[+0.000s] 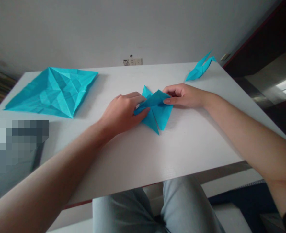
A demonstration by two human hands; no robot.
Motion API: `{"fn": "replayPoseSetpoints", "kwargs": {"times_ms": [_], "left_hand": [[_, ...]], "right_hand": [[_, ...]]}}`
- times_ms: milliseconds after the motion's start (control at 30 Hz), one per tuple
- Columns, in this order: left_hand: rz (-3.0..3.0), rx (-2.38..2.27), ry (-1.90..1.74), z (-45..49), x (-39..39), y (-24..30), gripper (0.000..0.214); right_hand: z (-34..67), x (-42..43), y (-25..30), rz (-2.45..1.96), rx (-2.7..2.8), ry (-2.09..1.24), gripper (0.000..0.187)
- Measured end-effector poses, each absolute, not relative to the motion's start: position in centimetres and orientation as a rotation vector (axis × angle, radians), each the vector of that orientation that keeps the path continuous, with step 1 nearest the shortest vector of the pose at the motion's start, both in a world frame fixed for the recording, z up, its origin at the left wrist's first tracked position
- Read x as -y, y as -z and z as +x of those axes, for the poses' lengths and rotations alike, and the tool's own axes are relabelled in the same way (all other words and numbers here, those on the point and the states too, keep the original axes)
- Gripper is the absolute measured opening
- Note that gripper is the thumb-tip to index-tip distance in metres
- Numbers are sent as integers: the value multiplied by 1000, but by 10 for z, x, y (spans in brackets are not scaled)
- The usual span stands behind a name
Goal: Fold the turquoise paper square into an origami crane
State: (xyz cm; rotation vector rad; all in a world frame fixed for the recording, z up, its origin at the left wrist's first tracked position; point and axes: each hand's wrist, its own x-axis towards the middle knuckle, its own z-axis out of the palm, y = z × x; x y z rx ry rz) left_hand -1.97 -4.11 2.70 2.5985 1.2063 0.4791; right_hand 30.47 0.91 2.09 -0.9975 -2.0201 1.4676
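Observation:
A small piece of folded blue paper (157, 111) lies at the middle of the white table (138, 155), with pointed flaps sticking out. My left hand (122, 113) rests on its left side, fingers curled and pinching the left flap. My right hand (183, 96) grips its upper right flap between thumb and fingers. Both hands press the paper against the table top.
A large creased blue sheet (52, 91) lies unfolded at the table's far left. A finished blue paper crane (201, 68) stands at the far right corner. A blurred dark object (16, 145) sits at the left edge. A wall socket (132, 61) is behind the table. My knees (157, 207) are under the front edge.

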Motion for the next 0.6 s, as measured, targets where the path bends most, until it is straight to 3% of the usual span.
{"fn": "replayPoseSetpoints", "kwargs": {"times_ms": [600], "left_hand": [[2600,-1195,-526,-20,40,-23,20]], "right_hand": [[304,-9,-21,-1006,2021,-1456,60]]}}
